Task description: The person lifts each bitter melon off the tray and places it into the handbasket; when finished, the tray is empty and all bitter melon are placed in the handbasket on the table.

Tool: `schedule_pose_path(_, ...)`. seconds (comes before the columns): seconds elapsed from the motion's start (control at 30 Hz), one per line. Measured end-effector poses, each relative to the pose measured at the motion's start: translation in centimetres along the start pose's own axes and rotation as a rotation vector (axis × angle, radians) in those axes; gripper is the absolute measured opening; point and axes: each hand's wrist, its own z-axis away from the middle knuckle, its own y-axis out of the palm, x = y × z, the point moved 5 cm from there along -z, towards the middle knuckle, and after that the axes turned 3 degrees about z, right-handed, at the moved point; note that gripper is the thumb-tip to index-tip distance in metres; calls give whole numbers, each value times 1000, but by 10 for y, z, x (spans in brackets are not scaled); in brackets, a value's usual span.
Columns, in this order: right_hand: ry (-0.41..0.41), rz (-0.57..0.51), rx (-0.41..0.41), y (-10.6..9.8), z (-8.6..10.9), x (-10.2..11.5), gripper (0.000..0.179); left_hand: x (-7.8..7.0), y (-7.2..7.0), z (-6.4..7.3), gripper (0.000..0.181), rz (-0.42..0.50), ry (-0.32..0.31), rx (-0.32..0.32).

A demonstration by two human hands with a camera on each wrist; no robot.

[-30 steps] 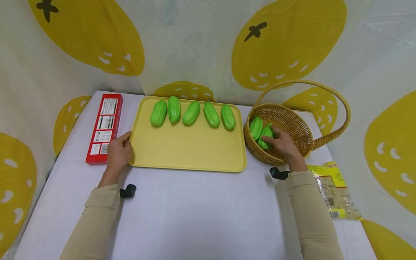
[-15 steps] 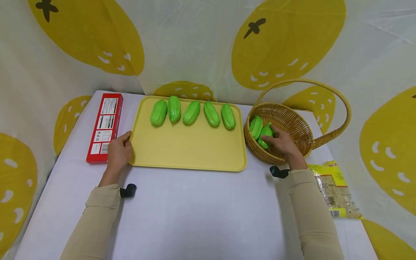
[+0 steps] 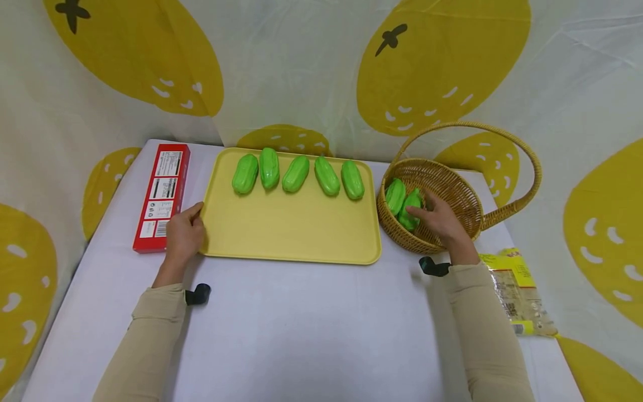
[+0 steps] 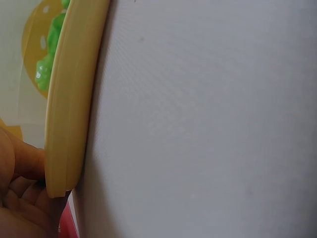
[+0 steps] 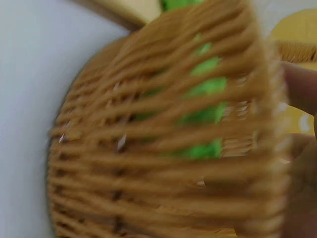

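Observation:
In the head view, my left hand (image 3: 185, 237) grips the left rim of a yellow tray (image 3: 288, 234), thumb on top and fingers curled beneath, as the left wrist view shows. Several glossy green gourd-like vegetables (image 3: 295, 174) lie in a row along the tray's far side. My right hand (image 3: 444, 223) reaches over the near rim into a wicker basket (image 3: 454, 192), fingers loosely spread. Just left of its fingertips lies one green gourd (image 3: 411, 209), the thumb tip overlapping its edge. A second gourd (image 3: 396, 195) rests beside it against the basket's left wall.
A red box (image 3: 162, 198) with white labels lies left of the tray. Right of my right forearm is a yellow-and-clear packet (image 3: 517, 296) near the table edge. The basket's tall handle (image 3: 532, 162) arches over to the right. A lemon-print cloth hangs behind the white table (image 3: 321, 329).
My right hand has eased slightly right and its fingers have come off the nearer gourd, which stays in the basket. The left hand and tray have not moved.

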Motion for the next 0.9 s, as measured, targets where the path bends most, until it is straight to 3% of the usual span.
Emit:
schedule_pose_path(0.3,-172,4,-10,4,20,47,90,-1,-1,1,45,3,2,-3)
schedule_pose_path(0.57,-340,-52,51,27,34,91,85,0,-1,2,45,16,-36,11)
schedule_pose_path(0.9,-354,-18,83,58,19,108,83,0,0,2,45,12,-18,-7)
